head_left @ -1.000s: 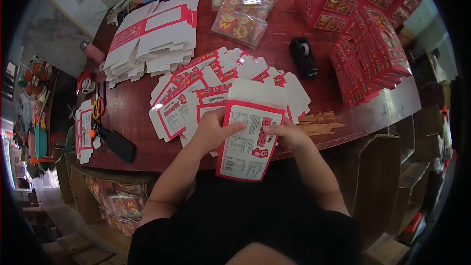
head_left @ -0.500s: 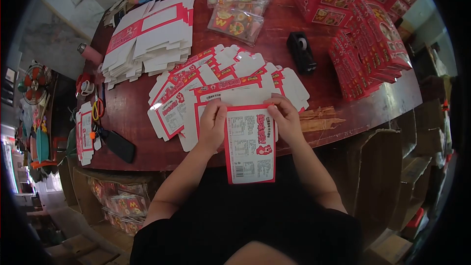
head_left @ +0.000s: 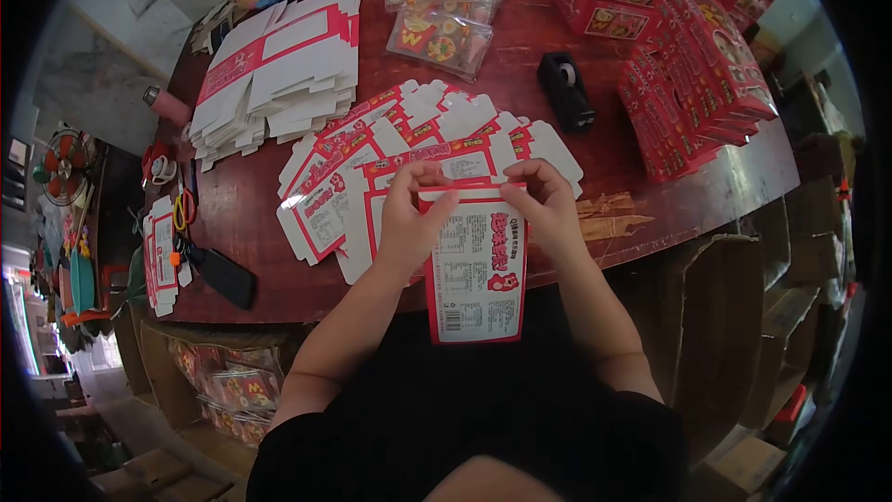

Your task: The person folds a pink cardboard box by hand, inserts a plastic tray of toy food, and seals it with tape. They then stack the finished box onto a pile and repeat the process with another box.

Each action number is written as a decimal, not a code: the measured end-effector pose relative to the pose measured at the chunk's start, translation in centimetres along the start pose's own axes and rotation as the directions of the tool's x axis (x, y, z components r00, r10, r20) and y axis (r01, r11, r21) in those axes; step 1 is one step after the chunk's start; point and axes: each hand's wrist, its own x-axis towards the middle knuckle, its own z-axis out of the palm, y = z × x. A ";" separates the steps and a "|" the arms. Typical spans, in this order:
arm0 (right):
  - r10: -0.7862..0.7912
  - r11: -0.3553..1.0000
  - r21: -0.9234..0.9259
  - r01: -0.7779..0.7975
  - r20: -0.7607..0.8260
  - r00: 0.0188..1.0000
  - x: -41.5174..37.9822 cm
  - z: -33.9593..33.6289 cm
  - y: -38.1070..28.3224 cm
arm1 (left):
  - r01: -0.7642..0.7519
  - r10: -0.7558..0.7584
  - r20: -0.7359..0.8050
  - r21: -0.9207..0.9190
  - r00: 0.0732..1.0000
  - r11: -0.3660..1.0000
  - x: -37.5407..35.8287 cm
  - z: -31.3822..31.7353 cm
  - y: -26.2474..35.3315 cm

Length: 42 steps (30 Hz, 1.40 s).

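Observation:
A red-and-white printed carton hangs upright in front of my body, its barcode at the lower end. My left hand grips its upper left corner, the thumb lying across the top of the printed panel. At the upper right corner my right hand pinches the end, thumb in front and fingers curled behind. The folded top edge runs between both hands; what the fingertips press behind it is hidden. Just beyond lie several fanned-out flat cartons with white flaps, partly covered by my hands.
A stack of white-backed flat cartons lies at the back left. Clear packets and a black tape dispenser are further back. Finished red boxes stand at right. A phone lies at the left edge; cardboard boxes flank me.
The white flap that stood up at the carton's top has been folded down. My left thumb has moved inward over the panel, and the fingers of both hands are more raised and curled.

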 end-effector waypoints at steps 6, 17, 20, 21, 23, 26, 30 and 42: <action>0.013 0.998 0.065 -0.017 0.068 0.998 1.6 -0.8 1.3 | 0.147 -0.139 0.081 -0.096 0.987 0.985 1.3 -1.0 -0.5; 0.197 0.946 0.242 -0.215 0.097 0.976 0.7 -2.2 1.4 | 0.131 -0.119 0.318 -0.018 0.941 0.991 -0.7 -2.7 -0.5; 0.199 0.941 0.257 -0.219 0.101 0.975 1.3 -2.0 1.6 | 0.061 -0.038 0.222 -0.100 0.974 0.993 -1.3 -2.0 -1.7; 0.164 0.967 0.180 -0.181 0.103 0.981 1.3 -2.0 1.6 | 0.034 -0.011 0.172 -0.127 0.985 0.991 -1.6 -1.8 -2.2; 0.094 0.995 0.027 -0.098 0.118 0.989 1.0 -1.8 1.7 | 0.080 -0.061 0.106 -0.187 0.993 0.979 -2.1 -1.5 -2.5; 0.028 0.999 -0.049 -0.020 0.176 0.984 0.6 -2.1 1.4 | 0.134 -0.118 0.081 -0.234 0.990 0.963 -2.1 -1.5 -2.4; -0.105 0.959 -0.242 0.145 0.173 0.979 -0.7 -2.1 0.6 | 0.264 -0.235 0.154 -0.205 0.960 0.942 -2.3 -1.1 -1.2; -0.436 0.795 -0.569 0.209 -0.296 0.850 10.6 -13.7 3.5 | 0.000 0.017 -0.089 0.182 0.996 0.983 0.8 -3.1 -1.7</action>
